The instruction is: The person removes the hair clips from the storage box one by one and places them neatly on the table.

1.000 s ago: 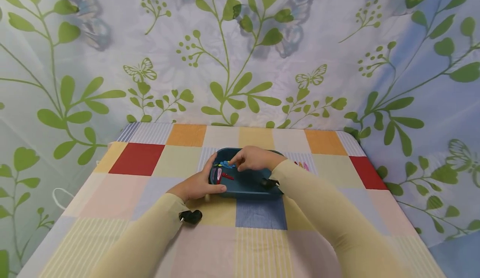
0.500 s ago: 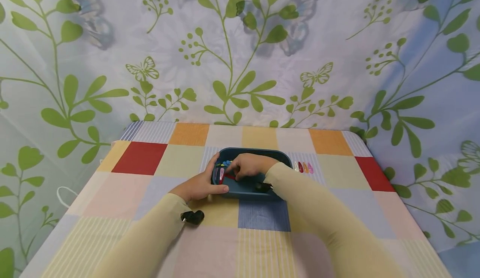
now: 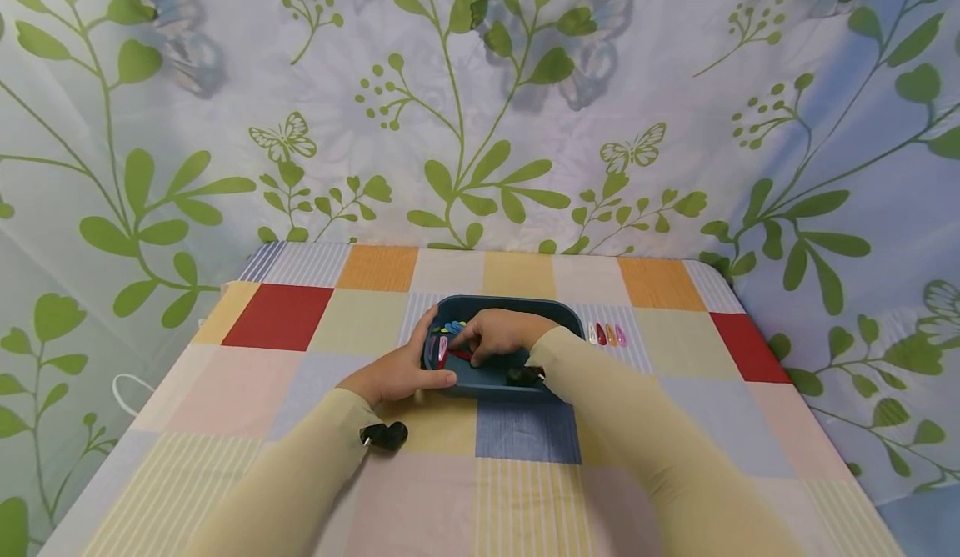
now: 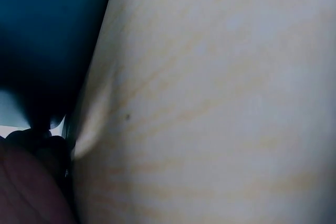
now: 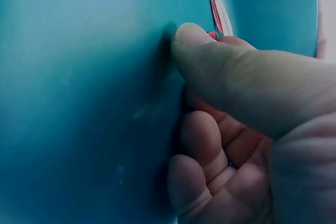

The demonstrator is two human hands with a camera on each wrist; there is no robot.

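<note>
A dark blue tray [image 3: 495,392] stands on the cloth. My left hand [image 3: 401,369] holds its left end, the thumb along the near rim and the fingers up the left side. Inside, my right hand [image 3: 498,333] reaches down with its thumb and index finger at a red hair clip [image 3: 461,355], pinching it near the tray floor; the other fingers are curled in. A pink-and-red hair clip [image 3: 442,350] lies close to the left wall. Blue hair clips [image 3: 452,327] lie behind it, partly covered by the right hand.
Just right of the tray, a short row of hair clips lies on the cloth: a whitish clip [image 3: 592,333], a red one [image 3: 602,334], an orange one [image 3: 611,335] and a pink-purple one [image 3: 622,336]. A patterned curtain [image 3: 480,107] hangs behind the table.
My right hand has moved from the blue hair clips toward me, down to the red hair clip. The row outside the tray shows more fully. My left hand keeps its place on the tray.
</note>
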